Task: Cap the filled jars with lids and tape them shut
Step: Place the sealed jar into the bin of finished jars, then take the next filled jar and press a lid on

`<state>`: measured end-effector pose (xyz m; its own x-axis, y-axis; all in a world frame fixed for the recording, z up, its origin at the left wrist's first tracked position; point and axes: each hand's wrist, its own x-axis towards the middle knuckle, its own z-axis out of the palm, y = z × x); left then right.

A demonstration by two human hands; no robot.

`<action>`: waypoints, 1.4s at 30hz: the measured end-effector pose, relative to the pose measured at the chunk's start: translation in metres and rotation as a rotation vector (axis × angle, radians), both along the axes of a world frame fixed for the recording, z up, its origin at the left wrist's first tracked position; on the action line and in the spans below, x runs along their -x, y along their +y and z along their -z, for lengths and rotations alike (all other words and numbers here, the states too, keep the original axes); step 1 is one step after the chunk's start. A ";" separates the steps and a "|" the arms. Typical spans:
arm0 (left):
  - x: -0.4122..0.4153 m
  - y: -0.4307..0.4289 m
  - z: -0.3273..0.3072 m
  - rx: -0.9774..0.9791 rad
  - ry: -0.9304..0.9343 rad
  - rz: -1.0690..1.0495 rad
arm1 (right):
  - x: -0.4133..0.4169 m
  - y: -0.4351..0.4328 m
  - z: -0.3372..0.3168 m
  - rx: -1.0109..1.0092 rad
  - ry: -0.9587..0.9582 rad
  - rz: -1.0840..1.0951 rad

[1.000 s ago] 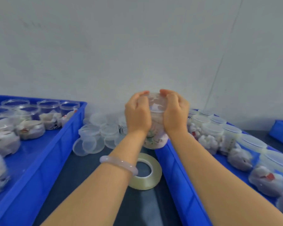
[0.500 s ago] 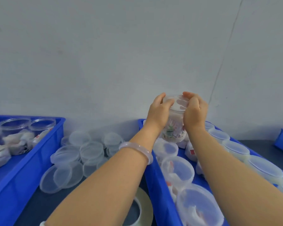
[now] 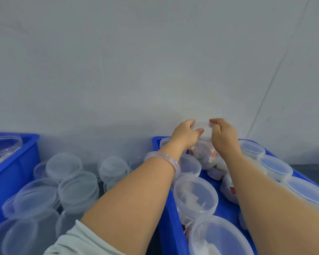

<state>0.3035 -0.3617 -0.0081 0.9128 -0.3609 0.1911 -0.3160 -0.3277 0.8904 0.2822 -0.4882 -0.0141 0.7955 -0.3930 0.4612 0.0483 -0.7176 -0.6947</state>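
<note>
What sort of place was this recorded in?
Probably a small packing workstation: a left crate and a right crate of blue plastic, lidded jars filling the right one, loose lids heaped between them. The left hand and right hand grip one more jar.

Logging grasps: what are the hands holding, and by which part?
One filled clear jar, gripped at its top: left hand and right hand curl round the rim from either side.

I see my left hand (image 3: 185, 134) and right hand (image 3: 224, 135) gripping a capped jar (image 3: 203, 153) at one o'clock above the blue crate (image 3: 170, 227), loose lids (image 3: 77, 188) at ten o'clock.
</note>
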 end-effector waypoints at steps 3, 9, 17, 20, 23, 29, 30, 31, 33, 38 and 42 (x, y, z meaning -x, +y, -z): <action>-0.007 0.003 0.022 -0.202 -0.045 -0.020 | -0.013 -0.006 0.023 0.049 0.180 -0.019; -0.009 -0.003 0.031 -0.571 -0.166 -0.032 | -0.029 -0.006 0.038 0.250 0.335 0.023; 0.009 0.065 0.013 -0.383 -0.213 -0.190 | -0.018 0.030 0.015 0.559 0.381 0.029; 0.025 0.125 0.020 -0.397 -0.184 -0.273 | 0.002 0.079 0.001 0.418 0.183 -0.163; 0.050 0.187 0.037 -0.456 -0.082 -0.376 | 0.031 0.138 -0.004 0.367 0.143 -0.366; 0.112 0.269 0.026 -0.560 -0.079 -0.463 | 0.080 0.248 0.008 0.369 0.159 -0.592; 0.118 0.283 0.017 -0.531 -0.099 -0.492 | 0.087 0.268 0.008 0.372 0.154 -0.628; 0.125 0.300 0.008 -0.509 -0.116 -0.525 | 0.093 0.288 0.006 0.369 0.152 -0.659; 0.139 0.337 -0.002 -0.514 -0.142 -0.603 | 0.105 0.327 0.004 0.353 0.160 -0.704; 0.169 0.414 0.017 -0.763 0.013 -0.720 | 0.123 0.409 0.018 0.402 0.221 -0.827; 0.160 0.432 0.034 -0.777 0.077 -0.659 | 0.112 0.444 0.037 0.490 0.293 -0.778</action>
